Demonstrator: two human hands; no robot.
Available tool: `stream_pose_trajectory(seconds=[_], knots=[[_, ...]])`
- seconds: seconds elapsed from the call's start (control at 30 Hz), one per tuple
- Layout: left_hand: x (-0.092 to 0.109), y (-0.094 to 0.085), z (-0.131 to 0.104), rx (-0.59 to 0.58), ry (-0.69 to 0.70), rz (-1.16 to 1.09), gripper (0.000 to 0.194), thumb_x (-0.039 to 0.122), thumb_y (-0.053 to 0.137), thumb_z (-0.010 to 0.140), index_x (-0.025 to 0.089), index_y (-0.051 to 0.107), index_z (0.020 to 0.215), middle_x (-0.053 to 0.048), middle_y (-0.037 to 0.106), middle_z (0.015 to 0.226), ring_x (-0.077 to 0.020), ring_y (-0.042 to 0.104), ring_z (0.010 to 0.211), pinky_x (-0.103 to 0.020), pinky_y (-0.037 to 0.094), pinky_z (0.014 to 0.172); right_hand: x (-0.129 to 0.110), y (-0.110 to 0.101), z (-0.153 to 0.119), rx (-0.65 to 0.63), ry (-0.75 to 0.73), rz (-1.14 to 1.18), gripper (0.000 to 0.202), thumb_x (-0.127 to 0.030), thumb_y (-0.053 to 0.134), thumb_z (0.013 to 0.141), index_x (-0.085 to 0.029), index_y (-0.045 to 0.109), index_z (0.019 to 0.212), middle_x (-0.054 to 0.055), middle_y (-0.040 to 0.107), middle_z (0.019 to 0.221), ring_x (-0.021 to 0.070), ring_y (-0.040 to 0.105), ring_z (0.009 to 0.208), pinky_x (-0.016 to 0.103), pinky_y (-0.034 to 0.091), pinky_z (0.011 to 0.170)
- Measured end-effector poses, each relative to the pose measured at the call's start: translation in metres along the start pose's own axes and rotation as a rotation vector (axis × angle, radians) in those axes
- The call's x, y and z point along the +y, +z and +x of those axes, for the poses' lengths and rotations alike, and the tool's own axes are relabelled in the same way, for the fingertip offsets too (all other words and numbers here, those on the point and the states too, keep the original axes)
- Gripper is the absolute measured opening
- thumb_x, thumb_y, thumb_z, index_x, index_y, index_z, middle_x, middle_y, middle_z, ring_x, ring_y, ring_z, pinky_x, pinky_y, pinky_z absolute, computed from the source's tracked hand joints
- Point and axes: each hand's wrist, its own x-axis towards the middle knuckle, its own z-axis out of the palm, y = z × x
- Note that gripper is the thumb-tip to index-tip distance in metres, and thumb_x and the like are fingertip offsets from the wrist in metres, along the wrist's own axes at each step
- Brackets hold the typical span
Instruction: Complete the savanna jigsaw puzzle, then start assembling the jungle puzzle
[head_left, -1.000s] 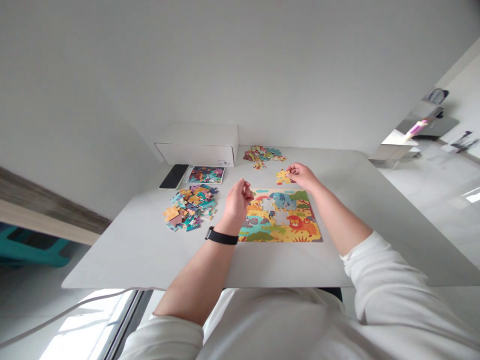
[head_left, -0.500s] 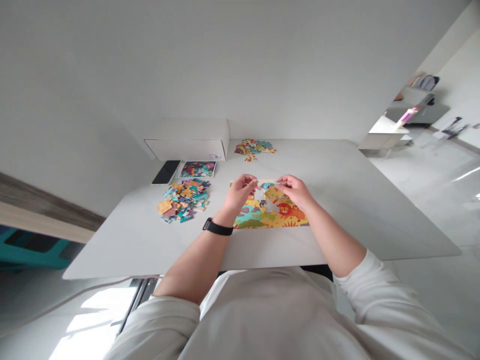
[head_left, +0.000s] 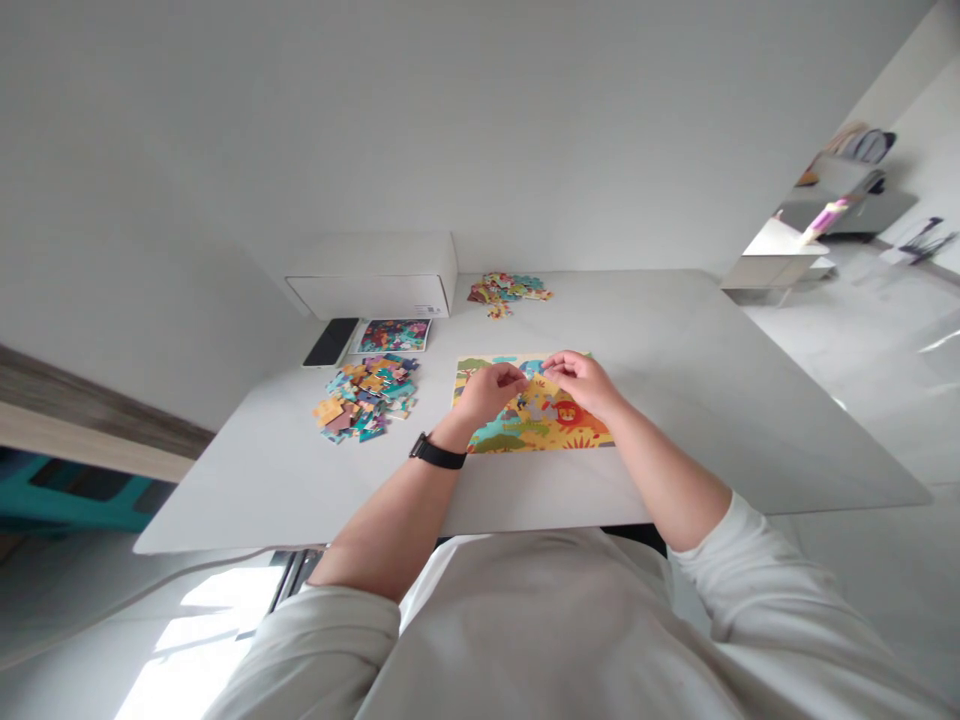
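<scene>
A colourful animal jigsaw puzzle (head_left: pixel 574 435) with a lion and trees lies on the table in front of me. Over its middle, my left hand (head_left: pixel 491 390), with a black watch (head_left: pixel 437 453) at the wrist, has thumb and fingers drawn together; whatever they may pinch is too small to make out. Just to the right, my right hand (head_left: pixel 581 378) hovers above the upper part of the picture, its fingers loosely bent and slightly apart, with no piece visible in them. The fingertips of the two hands are close together and cover part of the puzzle.
Left of the puzzle is a heap of loose puzzle pieces (head_left: pixel 367 397). Behind it lie a phone (head_left: pixel 331 342) and a picture card (head_left: pixel 394 336), before a white box (head_left: pixel 367 293). A second pile of pieces (head_left: pixel 506 292) sits near the wall.
My left hand has moved right and my right hand slightly left, bringing the fingertips closer. The white gaps seen earlier in the puzzle's middle no longer show; the hands partly cover that area.
</scene>
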Motion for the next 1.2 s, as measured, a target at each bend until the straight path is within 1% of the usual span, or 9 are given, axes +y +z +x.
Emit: stream_pose_trajectory(seconds=[0.27, 0.5, 0.57, 0.67, 0.77, 0.9, 1.03, 1.13, 1.2], knots=[[0.001, -0.004, 0.003, 0.046, -0.078, -0.029, 0.021, 0.039, 0.086, 0.082, 0.019, 0.080, 0.082, -0.004, 0.075, 0.072, -0.0155, 0.065, 0.063, -0.025, 0.049, 0.060, -0.002, -0.009, 0.001, 0.040, 0.008, 0.021, 0.038, -0.057, 0.082, 0.083, -0.024, 0.075, 0.099, 0.005, 0.079, 0.092, 0.0218, 0.072, 0.085, 0.034, 0.059, 0.080], [0.006, -0.005, 0.003, -0.006, -0.111, -0.081, 0.022, 0.039, 0.086, 0.080, 0.018, 0.080, 0.082, -0.005, 0.074, 0.068, -0.0150, 0.065, 0.061, -0.025, 0.050, 0.058, 0.002, -0.010, 0.002, 0.051, -0.024, 0.004, 0.035, -0.054, 0.082, 0.085, -0.023, 0.076, 0.099, 0.006, 0.080, 0.093, 0.0214, 0.073, 0.084, 0.034, 0.059, 0.080], [0.007, -0.005, 0.002, -0.027, -0.118, -0.028, 0.020, 0.037, 0.083, 0.081, 0.018, 0.079, 0.081, -0.004, 0.075, 0.070, -0.0142, 0.065, 0.061, -0.024, 0.048, 0.058, 0.003, -0.011, 0.002, 0.046, -0.034, -0.038, 0.034, -0.053, 0.081, 0.086, -0.023, 0.076, 0.100, 0.006, 0.080, 0.094, 0.0212, 0.073, 0.085, 0.034, 0.058, 0.081], [0.011, -0.006, -0.001, -0.052, -0.129, 0.136, 0.019, 0.035, 0.076, 0.085, 0.017, 0.078, 0.079, -0.002, 0.073, 0.070, -0.0117, 0.059, 0.057, -0.023, 0.042, 0.054, 0.002, -0.012, 0.000, 0.037, -0.060, -0.121, 0.030, -0.049, 0.078, 0.088, -0.023, 0.078, 0.102, 0.006, 0.081, 0.095, 0.0208, 0.073, 0.086, 0.033, 0.057, 0.081], [0.014, -0.006, -0.003, -0.072, -0.145, 0.244, 0.023, 0.039, 0.071, 0.087, 0.017, 0.076, 0.080, 0.000, 0.070, 0.068, -0.0103, 0.052, 0.052, -0.024, 0.037, 0.051, 0.003, -0.014, 0.000, 0.017, -0.057, -0.184, 0.025, -0.043, 0.078, 0.089, -0.022, 0.080, 0.103, 0.006, 0.081, 0.096, 0.0202, 0.073, 0.086, 0.033, 0.056, 0.081], [0.012, -0.005, -0.004, -0.117, -0.127, 0.320, 0.029, 0.045, 0.070, 0.088, 0.018, 0.073, 0.077, 0.001, 0.067, 0.066, -0.0106, 0.052, 0.053, -0.024, 0.035, 0.051, 0.005, -0.015, 0.002, -0.030, -0.023, -0.258, 0.020, -0.037, 0.079, 0.088, -0.022, 0.082, 0.101, 0.003, 0.080, 0.089, 0.0188, 0.071, 0.078, 0.031, 0.054, 0.077], [0.005, -0.003, -0.003, -0.170, -0.111, 0.375, 0.032, 0.047, 0.068, 0.090, 0.019, 0.072, 0.076, -0.001, 0.072, 0.068, -0.0126, 0.060, 0.057, -0.025, 0.041, 0.056, 0.010, -0.015, 0.004, -0.077, -0.011, -0.302, 0.017, -0.036, 0.079, 0.088, -0.022, 0.083, 0.098, 0.003, 0.079, 0.087, 0.0177, 0.070, 0.076, 0.030, 0.052, 0.072], [-0.001, -0.002, -0.003, -0.187, -0.091, 0.414, 0.027, 0.044, 0.068, 0.090, 0.019, 0.076, 0.081, -0.002, 0.077, 0.073, -0.0153, 0.067, 0.064, -0.027, 0.046, 0.062, 0.014, -0.014, 0.004, -0.103, 0.004, -0.325, 0.014, -0.032, 0.079, 0.088, -0.022, 0.083, 0.097, 0.002, 0.079, 0.088, 0.0173, 0.070, 0.077, 0.029, 0.053, 0.072], [-0.002, -0.001, -0.003, -0.182, -0.065, 0.474, 0.025, 0.040, 0.068, 0.090, 0.019, 0.078, 0.082, -0.002, 0.077, 0.073, -0.0164, 0.067, 0.066, -0.028, 0.046, 0.064, 0.016, -0.014, 0.004, -0.123, 0.011, -0.342, 0.012, -0.029, 0.079, 0.088, -0.022, 0.083, 0.097, 0.002, 0.080, 0.089, 0.0173, 0.071, 0.078, 0.028, 0.054, 0.073]])
